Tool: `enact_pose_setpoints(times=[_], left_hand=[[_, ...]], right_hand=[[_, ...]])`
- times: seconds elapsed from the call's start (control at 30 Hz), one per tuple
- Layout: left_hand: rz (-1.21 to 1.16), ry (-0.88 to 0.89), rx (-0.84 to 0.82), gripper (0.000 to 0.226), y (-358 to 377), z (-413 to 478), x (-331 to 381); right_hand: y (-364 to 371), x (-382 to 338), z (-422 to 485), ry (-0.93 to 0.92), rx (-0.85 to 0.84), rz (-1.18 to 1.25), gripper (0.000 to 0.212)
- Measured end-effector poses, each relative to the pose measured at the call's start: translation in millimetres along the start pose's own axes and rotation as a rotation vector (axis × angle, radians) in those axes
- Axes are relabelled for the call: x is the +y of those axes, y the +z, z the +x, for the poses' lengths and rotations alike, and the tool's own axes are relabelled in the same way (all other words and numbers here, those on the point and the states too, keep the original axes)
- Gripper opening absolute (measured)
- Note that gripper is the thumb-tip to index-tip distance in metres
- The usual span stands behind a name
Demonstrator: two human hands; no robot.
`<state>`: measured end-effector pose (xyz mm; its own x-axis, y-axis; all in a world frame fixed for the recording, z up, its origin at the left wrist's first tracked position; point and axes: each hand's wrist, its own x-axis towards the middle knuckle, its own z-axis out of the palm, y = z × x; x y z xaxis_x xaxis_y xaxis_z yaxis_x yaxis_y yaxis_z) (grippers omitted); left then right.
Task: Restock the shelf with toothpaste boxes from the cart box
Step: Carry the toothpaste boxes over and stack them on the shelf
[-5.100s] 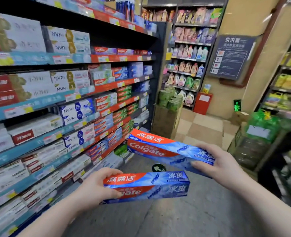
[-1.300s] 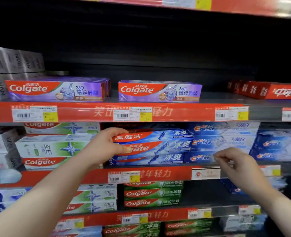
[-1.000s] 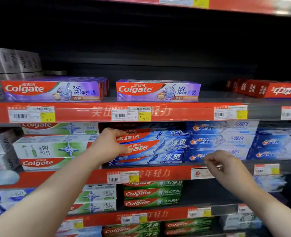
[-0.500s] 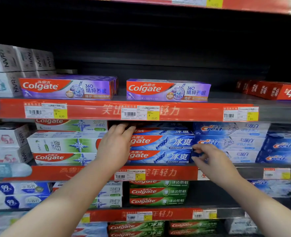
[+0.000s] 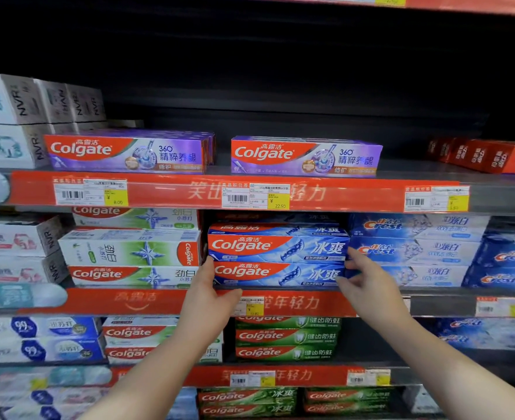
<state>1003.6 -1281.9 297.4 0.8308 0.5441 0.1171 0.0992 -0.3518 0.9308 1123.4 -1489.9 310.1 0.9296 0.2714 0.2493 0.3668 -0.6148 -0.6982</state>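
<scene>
Two blue Colgate toothpaste boxes lie stacked on the middle shelf (image 5: 431,304), an upper box (image 5: 277,245) on a lower box (image 5: 275,272), fronts facing out. A third blue box is dimly visible above them. My left hand (image 5: 207,295) cups the stack's left end, fingers up its side and thumb under the lower box's front edge. My right hand (image 5: 363,277) pinches the right end, fingers at the upper box's corner, thumb on the lower box's front. The cart box is out of view.
Green Colgate boxes (image 5: 132,253) sit directly left of the stack and Crest boxes (image 5: 413,250) directly right. Purple Colgate 360 boxes (image 5: 306,156) stand on the shelf above, more green Colgate boxes (image 5: 286,336) on the one below. NVR boxes (image 5: 17,237) fill the far left.
Five seconds ago I held one blue box in each hand in the aisle. Both now lie squared on the shelf; my left hand slid down to the stack's left end, my right closed on its right end.
</scene>
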Motion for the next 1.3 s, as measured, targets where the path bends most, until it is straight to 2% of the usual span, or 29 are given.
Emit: enact_pose_setpoints(times=[0.1, 0.27, 0.53, 1.0, 1.3], left_hand=[[0.009, -0.029, 0.016, 0.057, 1, 2, 1], [-0.057, -0.031, 0.021, 0.052, 4, 6, 0], [-0.084, -0.014, -0.006, 0.067, 8, 5, 1], [0.033, -0.114, -0.125, 0.078, -4, 28, 7], [0.009, -0.123, -0.125, 0.085, -4, 44, 1]], right_hand=[[2, 1, -4, 0.013, -0.012, 0.028, 0.062], [2, -5, -10, 0.032, -0.063, 0.134, 0.05], [10, -3, -10, 0.155, -0.15, 0.249, 0.078], [16, -21, 8, 0.368, -0.261, 0.587, 0.075], [27, -17, 19, 0.384, -0.246, 0.624, 0.075]])
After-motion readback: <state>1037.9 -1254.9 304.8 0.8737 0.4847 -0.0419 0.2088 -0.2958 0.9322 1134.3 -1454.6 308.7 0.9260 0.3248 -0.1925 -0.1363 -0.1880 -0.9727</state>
